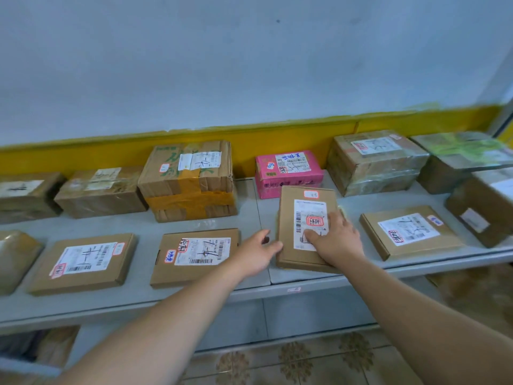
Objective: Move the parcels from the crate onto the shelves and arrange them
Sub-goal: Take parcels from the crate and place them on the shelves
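A flat brown cardboard parcel [288, 218] with a white label is laid on the grey shelf [249, 212], pressed from above by the right hand [337, 240] and touched at its left edge by the left hand [255, 252]. Similar flat parcels are seen left [194, 257] and right [408, 232] of the grip, and a pink parcel [288, 173] just behind it.

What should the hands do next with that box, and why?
Probably nudge the flat parcel square on the shelf: it lies slightly askew near the front edge, the right hand pressing its label and the left hand touching its left edge.
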Demonstrator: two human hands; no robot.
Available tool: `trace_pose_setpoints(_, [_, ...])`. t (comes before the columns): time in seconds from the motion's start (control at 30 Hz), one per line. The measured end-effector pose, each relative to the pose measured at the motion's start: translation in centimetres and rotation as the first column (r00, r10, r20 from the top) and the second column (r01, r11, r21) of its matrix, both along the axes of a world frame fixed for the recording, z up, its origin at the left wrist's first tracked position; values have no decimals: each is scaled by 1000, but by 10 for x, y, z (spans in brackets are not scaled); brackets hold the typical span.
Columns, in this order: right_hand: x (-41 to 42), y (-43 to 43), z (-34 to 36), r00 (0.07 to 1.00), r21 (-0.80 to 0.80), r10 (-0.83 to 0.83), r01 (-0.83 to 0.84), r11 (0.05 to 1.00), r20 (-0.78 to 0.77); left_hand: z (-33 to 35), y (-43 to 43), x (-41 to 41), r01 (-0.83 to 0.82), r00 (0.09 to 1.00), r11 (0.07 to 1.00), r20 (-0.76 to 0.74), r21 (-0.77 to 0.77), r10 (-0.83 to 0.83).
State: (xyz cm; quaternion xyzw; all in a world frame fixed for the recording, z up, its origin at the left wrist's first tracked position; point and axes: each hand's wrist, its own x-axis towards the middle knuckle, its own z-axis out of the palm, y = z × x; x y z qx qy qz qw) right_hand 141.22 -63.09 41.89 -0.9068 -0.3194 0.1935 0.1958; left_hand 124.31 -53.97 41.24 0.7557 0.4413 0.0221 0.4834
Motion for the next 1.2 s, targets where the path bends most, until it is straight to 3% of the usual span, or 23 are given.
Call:
trace_pose_setpoints(0.2, [-9, -23, 12, 989, 246, 3, 35, 969, -151, -2, -29, -5, -83, 988, 996, 131, -12, 84])
trace_pose_setpoints(0.37, [-24, -42, 15, 952, 474, 0, 152, 867, -305, 9, -51, -21, -161, 950, 986, 262, -44, 167])
trace_pose_setpoints(0.6, [-60, -91, 11, 920, 552, 3, 232, 801, -392, 9, -84, -58, -172, 935, 979, 297, -106, 196])
trace_pose_setpoints(0.8, [-112, -157, -5, 868, 499, -51, 331, 801, -494, -16, -136, -103, -123, 955, 980, 250, -156, 160])
trace_pose_setpoints(0.93, [-140, -203, -26, 870, 425, -101, 334, 841, -484, -40, -178, -124, -99, 966, 974, 214, -206, 143])
trace_pose_setpoints(1.2, [-141, -252, -60, 823, 324, -165, 386, 863, -543, -75, -218, -127, -28, 995, 965, 81, -261, 51])
